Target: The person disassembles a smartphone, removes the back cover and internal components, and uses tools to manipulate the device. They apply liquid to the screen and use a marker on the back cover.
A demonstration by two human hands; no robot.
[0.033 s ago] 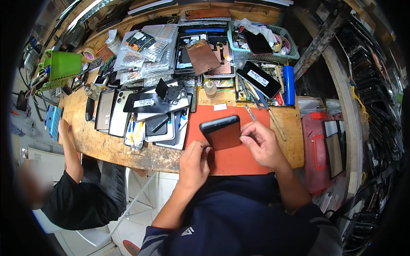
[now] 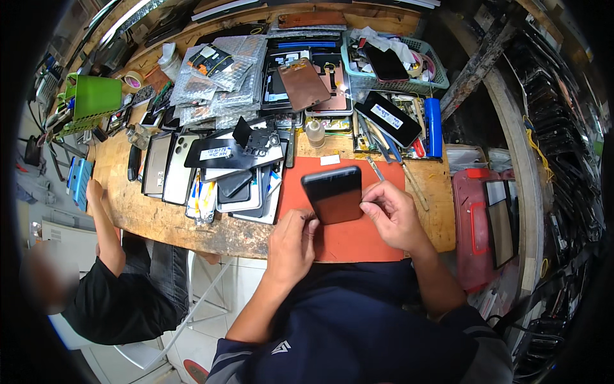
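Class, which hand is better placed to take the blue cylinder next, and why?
Probably the right hand: it is at the right edge of the phone, on the same side as the blue cylinder. The left hand is farther away, at the phone's lower left.

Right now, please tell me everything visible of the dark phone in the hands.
The dark phone is a slab with rounded corners and a glossy, glass-like face; the lower part looks reddish, apparently reflecting the red-orange mat. It tilts over that mat, top edge raised. The left hand holds it by the lower left corner, the right hand by the lower right edge. Whether its bottom edge touches the mat is unclear.
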